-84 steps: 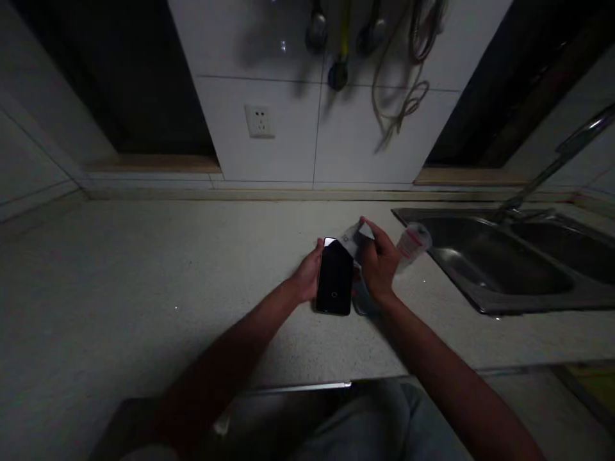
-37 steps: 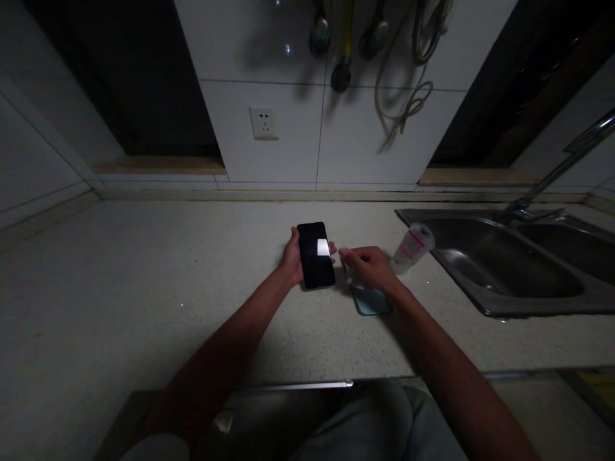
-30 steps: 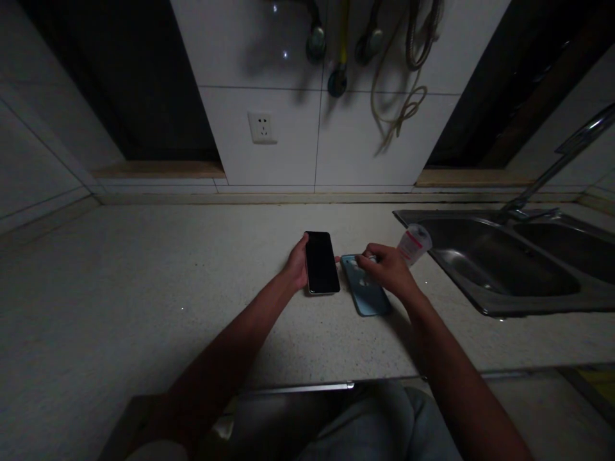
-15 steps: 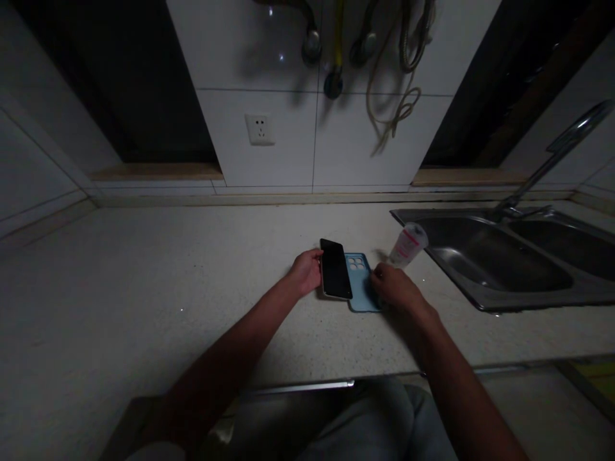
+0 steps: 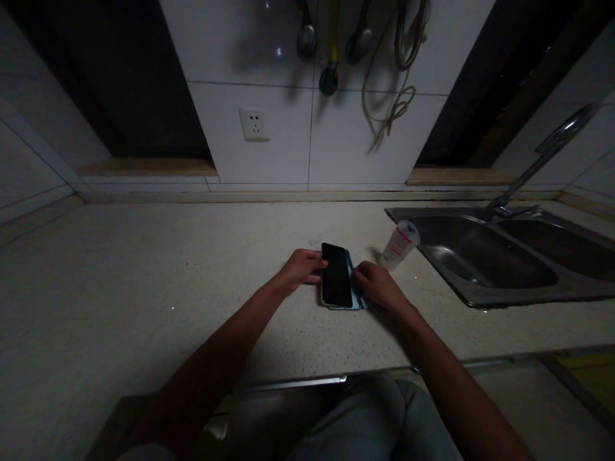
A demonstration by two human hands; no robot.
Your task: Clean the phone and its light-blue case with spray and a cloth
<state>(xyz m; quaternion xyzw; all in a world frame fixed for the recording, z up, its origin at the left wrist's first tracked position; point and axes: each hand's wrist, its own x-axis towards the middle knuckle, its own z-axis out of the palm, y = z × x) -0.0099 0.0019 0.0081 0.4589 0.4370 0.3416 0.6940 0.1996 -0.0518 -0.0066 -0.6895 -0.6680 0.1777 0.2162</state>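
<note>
Black phone (image 5: pixel 336 276) over blue case (image 5: pixel 356 299)

Phone (image 5: pixel 336 275) hides most of blue case (image 5: pixel 357 299).

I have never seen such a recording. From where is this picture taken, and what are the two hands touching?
There is no machine: these are a person's own bare hands. One camera, worn on the head, looks forward and down. The left hand has fingers on a dark phone's left edge. The phone lies over a light-blue case, and the right hand is at their right side. How firmly either grips is hard to tell. On the pale counter there is also a clear cup, near the metal sink.
</note>
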